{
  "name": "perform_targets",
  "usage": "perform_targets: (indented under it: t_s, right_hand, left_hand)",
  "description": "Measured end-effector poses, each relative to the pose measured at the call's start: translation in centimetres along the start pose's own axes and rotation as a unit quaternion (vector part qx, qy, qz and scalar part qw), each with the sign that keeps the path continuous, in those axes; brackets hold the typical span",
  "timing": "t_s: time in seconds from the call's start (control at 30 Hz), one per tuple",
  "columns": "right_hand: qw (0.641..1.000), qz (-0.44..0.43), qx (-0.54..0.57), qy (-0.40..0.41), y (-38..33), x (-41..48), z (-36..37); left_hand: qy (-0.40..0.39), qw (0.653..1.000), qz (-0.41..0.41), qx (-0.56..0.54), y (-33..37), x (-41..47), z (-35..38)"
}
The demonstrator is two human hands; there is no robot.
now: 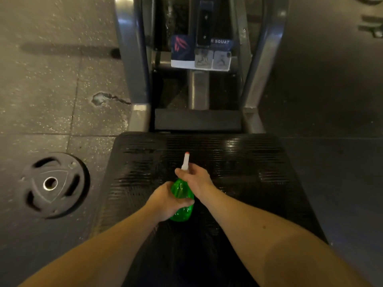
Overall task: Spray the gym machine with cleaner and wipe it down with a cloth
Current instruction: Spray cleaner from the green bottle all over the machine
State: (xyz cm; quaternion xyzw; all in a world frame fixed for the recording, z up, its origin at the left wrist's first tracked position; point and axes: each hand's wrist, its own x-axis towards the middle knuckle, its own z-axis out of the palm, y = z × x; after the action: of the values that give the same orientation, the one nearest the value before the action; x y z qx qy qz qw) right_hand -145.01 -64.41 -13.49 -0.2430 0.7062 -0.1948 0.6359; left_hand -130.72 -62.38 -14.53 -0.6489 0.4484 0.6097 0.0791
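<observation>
A green spray bottle (182, 193) with a white nozzle (185, 161) is held over the black ribbed footplate (238, 162) of the squat machine. My left hand (165, 200) grips the green body from the left. My right hand (195, 180) wraps the bottle's neck and trigger, with the red-tipped nozzle pointing away toward the machine's frame (132, 65). The footplate shines wet in streaks. No cloth is in view.
A black weight plate (52, 184) lies on the rubber floor to the left. A small puddle (99, 98) sits by the left frame leg. A label (202, 55) reading "SQUAT" hangs on the central post. Dark floor lies on the right.
</observation>
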Motion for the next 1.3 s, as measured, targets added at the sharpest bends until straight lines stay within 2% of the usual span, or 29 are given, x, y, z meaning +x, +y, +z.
perform_targets:
  t_s: [0.17, 0.4, 0.6, 0.73, 1.07, 1.17, 1.3]
  right_hand:
    - [0.995, 0.007, -0.056, -0.079, 2.1, -4.5, 2.0]
    - [0.972, -0.02, -0.179, -0.149, 4.6, -9.9, 4.1]
    - [0.954, -0.054, -0.221, -0.197, 7.2, -16.0, 6.2]
    - [0.947, -0.04, -0.22, -0.232, 9.6, -20.2, 7.3]
    - [0.939, -0.068, -0.241, -0.235, 18.1, -30.1, 8.8]
    - [0.943, -0.064, -0.235, -0.228, 19.8, -31.1, 7.3]
    - [0.953, -0.085, -0.229, -0.181, 21.6, -31.6, 3.5]
  left_hand:
    - [0.003, 0.994, -0.023, -0.106, -4.2, -5.0, 2.4]
    - [0.056, 0.995, -0.06, -0.063, -8.4, -13.0, 4.0]
    - [0.132, 0.984, -0.074, -0.093, -12.0, -19.9, 7.3]
    - [0.134, 0.981, -0.086, -0.112, -15.5, -23.6, 9.8]
    - [0.159, 0.976, -0.076, -0.132, -22.7, -31.2, 17.6]
    - [0.144, 0.979, -0.072, -0.127, -22.7, -32.1, 19.7]
    - [0.122, 0.983, -0.068, -0.118, -20.5, -31.8, 22.5]
